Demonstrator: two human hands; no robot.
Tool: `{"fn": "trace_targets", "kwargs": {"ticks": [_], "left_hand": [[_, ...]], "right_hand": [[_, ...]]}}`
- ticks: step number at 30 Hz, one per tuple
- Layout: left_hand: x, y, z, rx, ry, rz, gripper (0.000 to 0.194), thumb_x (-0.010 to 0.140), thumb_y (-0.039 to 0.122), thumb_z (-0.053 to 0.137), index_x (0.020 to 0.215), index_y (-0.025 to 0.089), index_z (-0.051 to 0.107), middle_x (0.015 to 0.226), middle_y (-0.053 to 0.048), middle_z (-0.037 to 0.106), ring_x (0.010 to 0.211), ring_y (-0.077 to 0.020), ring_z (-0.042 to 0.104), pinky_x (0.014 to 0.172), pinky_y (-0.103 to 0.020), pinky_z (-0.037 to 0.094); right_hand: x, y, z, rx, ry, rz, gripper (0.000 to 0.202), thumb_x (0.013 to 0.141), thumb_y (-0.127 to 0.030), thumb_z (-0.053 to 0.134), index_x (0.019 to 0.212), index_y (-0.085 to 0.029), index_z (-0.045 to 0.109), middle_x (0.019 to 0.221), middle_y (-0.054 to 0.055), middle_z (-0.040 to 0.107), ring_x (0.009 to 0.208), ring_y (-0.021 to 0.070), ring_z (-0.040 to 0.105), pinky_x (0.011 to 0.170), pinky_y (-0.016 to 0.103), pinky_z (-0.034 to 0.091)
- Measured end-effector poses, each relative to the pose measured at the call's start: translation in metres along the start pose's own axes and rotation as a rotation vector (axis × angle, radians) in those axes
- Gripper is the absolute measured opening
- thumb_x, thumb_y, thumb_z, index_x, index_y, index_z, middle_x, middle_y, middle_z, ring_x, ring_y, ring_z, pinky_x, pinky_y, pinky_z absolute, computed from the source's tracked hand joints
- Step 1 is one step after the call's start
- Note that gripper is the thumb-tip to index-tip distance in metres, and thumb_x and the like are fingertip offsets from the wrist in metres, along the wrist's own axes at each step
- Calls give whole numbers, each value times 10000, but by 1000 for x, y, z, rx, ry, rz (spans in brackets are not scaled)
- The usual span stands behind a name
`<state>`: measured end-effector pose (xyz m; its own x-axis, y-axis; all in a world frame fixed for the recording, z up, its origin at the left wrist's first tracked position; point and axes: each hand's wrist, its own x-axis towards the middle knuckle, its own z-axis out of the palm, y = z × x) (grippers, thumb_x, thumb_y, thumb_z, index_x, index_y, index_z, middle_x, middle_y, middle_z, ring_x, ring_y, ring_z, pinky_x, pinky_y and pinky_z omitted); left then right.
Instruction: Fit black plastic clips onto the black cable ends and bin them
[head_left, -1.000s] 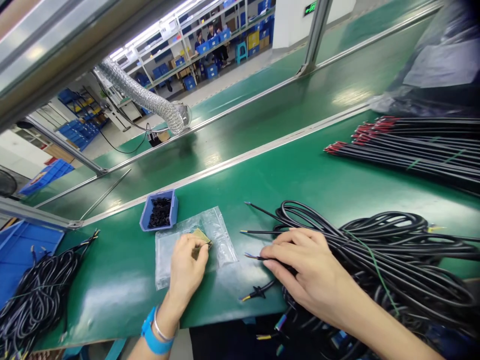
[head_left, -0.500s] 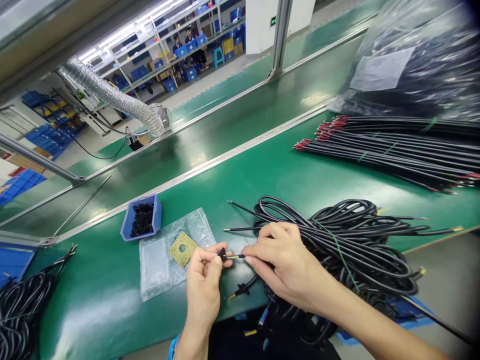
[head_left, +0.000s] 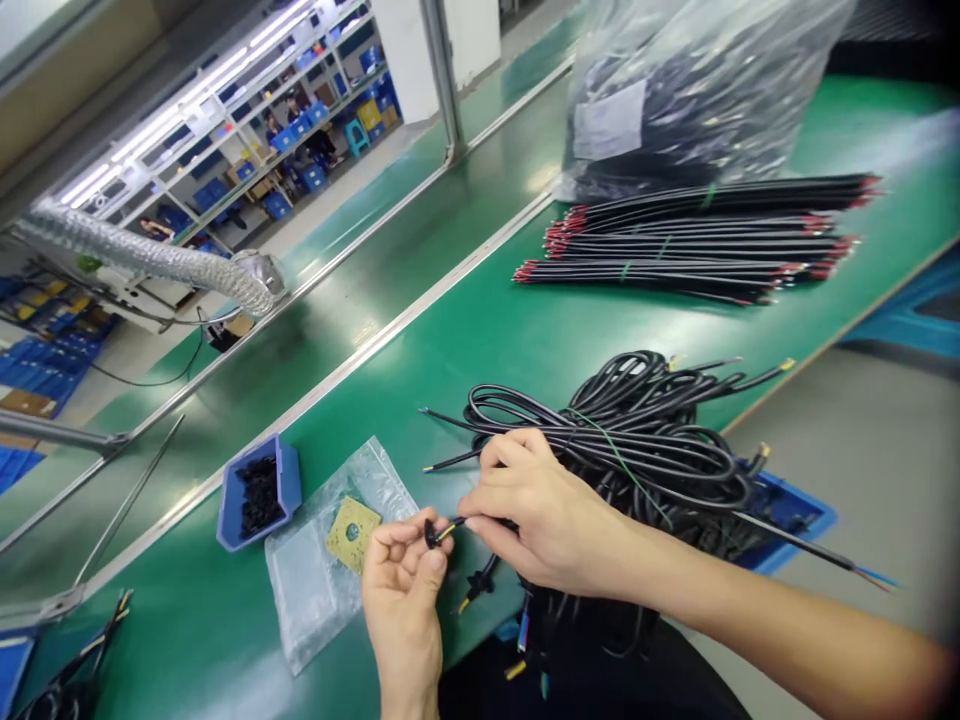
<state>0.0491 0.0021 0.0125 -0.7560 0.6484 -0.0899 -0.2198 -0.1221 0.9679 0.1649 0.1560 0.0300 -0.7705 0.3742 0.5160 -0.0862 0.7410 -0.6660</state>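
Observation:
Between the fingers of my left hand is a small black grommet, pinched by thumb and fingertips. My right hand grips a black cable close to its stripped end. Thin coloured wires, one of them yellow, run from that end to the grommet; whether they pass through it is hard to see. Just below, another cable end carries a similar black grommet with yellow wire showing past it. Beside and behind my right hand lies a coiled bundle of black cables with a green tie.
A blue bin of small black parts stands on the left, beside a clear plastic bag bearing a yellow square sponge. Bundles of red-tipped cables and a large plastic bag lie farther back. A blue crate sits at the right edge.
My view has swung to the right, shifting the scene leftward. My hands have come closer together, and the wires now meet the grommet with a shorter gap to the cable.

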Motion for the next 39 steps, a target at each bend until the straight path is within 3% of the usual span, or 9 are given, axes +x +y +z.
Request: {"fn": "trace_targets", "kwargs": {"ticks": [7,14,18,22,25,32,39], "left_hand": [[2,-5,-8,16,19,32,298,680,199,863,872,178,635,1018,-65,751,860,-171,745,776,-236,606],[0,-10,11,87,29,-16,323,667,195,870,918,189,668,980,-49,743,788,-122,729,731,-178,579],[3,-15,13,36,100,-72,378,622,231,899,950,192,715,821,-21,725,693,-101,702,696,-172,570],[2,-16,13,-13,152,-121,405,543,316,929,894,182,777,832,-32,696,686,-143,710,660,-212,580],[2,-17,14,-21,140,-129,350,556,357,916,835,185,795,812,-25,672,626,-132,683,600,-215,560],[5,-22,13,167,88,-16,244,570,224,903,790,195,800,782,-14,652,684,-109,611,616,-187,503],[7,-13,15,281,5,25,215,574,207,889,771,235,808,747,-24,666,608,-103,569,529,-184,465]], "right_hand": [[0,4,1,-21,-7,5,173,838,-138,576,687,-167,655,613,5,590,787,164,438,806,366,275],[-1,3,-3,7,-42,-6,132,823,-126,579,740,-173,670,658,13,604,841,183,465,833,385,286],[-3,1,-2,-23,1,64,79,800,-129,585,783,-135,662,730,52,606,898,209,474,840,374,323],[-3,2,-2,-15,-34,63,158,839,-119,560,708,-152,642,685,32,582,859,195,463,827,373,311],[-3,3,-2,-12,-67,68,181,863,-128,541,714,-162,637,685,24,573,846,190,452,812,378,298],[-3,2,0,-65,-136,39,204,858,-112,492,674,-157,567,712,26,558,861,187,448,820,399,278],[-4,3,2,-87,-185,22,162,802,-73,498,673,-163,537,731,23,540,855,186,438,818,399,268]]}}
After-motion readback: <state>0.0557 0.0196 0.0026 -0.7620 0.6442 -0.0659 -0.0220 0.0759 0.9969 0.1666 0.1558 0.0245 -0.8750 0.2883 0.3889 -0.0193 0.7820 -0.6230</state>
